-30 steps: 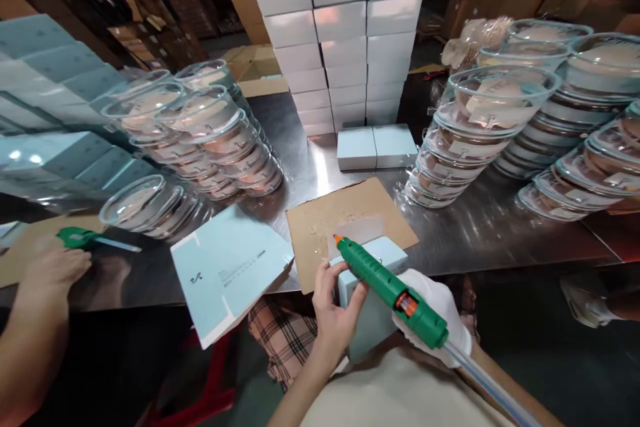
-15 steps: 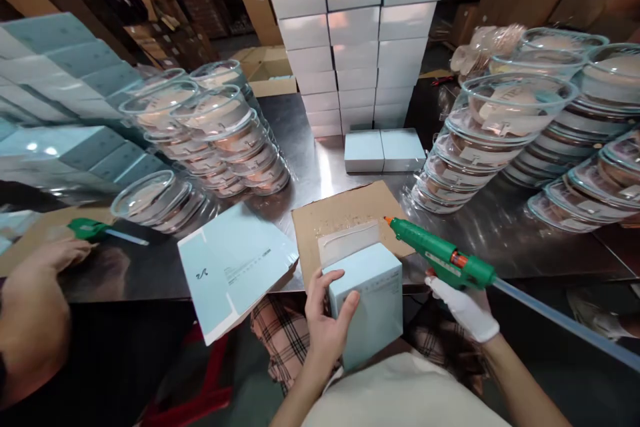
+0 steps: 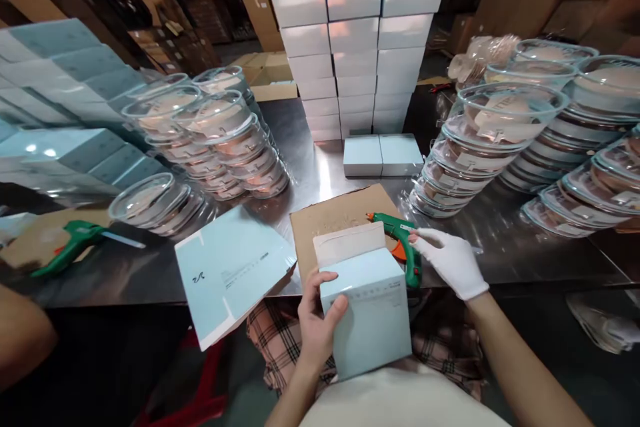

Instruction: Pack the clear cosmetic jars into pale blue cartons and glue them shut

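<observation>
My left hand (image 3: 317, 320) is closed on the left side of a light blue box (image 3: 373, 313), thumb on the front face. The box is tilted over my lap at the table's edge, its white flap (image 3: 350, 243) raised at the far side. A green glue gun (image 3: 400, 230) with an orange trigger lies on a brown cardboard sheet (image 3: 305, 227), nozzle to the left. My right hand (image 3: 447, 260), in a white glove, has its fingers stretched out, with the tips at the gun's rear end. Most of the glue stick is hidden behind this hand.
A flattened light blue box (image 3: 230, 267) lies to the left. Stacks of clear round containers (image 3: 240, 140) stand left and right (image 3: 475, 153). White boxes (image 3: 353, 37) are piled at the back. Another person's arm (image 3: 23, 333) and a second glue gun (image 3: 75, 243) are at far left.
My right hand has lowered the glue gun onto the cardboard and loosened from its handle. The box in my left hand has tilted slightly. The other person's hand has left the second glue gun.
</observation>
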### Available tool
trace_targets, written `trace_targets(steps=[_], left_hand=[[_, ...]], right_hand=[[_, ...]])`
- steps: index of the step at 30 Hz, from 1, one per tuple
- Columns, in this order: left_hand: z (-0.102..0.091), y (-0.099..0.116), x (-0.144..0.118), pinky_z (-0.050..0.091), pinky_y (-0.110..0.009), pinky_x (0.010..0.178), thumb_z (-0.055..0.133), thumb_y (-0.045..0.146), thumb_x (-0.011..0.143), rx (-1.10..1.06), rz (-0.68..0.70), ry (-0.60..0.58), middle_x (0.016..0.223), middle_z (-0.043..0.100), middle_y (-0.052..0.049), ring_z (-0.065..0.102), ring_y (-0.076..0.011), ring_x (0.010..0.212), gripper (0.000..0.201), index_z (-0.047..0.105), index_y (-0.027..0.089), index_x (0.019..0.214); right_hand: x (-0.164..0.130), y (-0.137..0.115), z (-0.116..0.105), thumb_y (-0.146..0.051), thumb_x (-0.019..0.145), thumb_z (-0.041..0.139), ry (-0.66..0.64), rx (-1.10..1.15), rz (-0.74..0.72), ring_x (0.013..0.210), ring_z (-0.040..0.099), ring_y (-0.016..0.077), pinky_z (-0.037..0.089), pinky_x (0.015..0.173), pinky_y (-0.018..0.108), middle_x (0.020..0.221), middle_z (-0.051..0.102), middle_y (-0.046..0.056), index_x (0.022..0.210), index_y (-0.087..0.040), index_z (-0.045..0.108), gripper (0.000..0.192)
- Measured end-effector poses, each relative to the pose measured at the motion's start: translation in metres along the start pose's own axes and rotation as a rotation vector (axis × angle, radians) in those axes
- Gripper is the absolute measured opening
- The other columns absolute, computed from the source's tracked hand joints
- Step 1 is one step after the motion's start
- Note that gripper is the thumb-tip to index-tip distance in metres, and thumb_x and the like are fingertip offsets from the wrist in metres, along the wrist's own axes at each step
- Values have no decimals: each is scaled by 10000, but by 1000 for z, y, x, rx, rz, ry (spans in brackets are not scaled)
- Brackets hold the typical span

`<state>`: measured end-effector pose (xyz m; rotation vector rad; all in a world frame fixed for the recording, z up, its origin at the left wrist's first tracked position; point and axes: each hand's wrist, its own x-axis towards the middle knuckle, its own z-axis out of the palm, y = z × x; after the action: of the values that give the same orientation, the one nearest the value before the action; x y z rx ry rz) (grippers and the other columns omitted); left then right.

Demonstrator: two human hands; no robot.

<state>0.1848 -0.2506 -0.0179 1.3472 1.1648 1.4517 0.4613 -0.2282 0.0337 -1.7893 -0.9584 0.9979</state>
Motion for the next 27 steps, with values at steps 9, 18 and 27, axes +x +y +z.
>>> trace_targets(steps=[9, 18, 27], left_hand=[[11, -11, -2, 545, -375, 929, 827, 557, 817, -189, 1, 6, 1253, 686, -92, 686, -290, 1152, 478, 638, 277, 1155], [-2, -6, 16, 477, -343, 999, 744, 461, 932, -177, 214, -145, 1189, 634, -61, 606, -231, 1182, 208, 718, 256, 945], [-11, -14, 14, 508, -446, 1059, 755, 729, 808, -177, -153, -200, 1525, 498, -139, 583, -329, 1341, 729, 547, 311, 1368]], right_hand=[[-7, -23, 25, -642, 797, 790, -466, 109, -326, 1066, 749, 312, 611, 933, 415, 1124, 804, 117, 1045, -160, 823, 543], [-4, -10, 16, -384, 971, 735, -798, -115, -942, 1302, 620, 224, 502, 1109, 401, 1407, 623, 135, 1353, -267, 711, 400], [5, 18, 33, -446, 982, 706, -579, 41, -767, 1274, 633, 240, 486, 1148, 447, 1378, 646, 121, 1345, -269, 714, 404]])
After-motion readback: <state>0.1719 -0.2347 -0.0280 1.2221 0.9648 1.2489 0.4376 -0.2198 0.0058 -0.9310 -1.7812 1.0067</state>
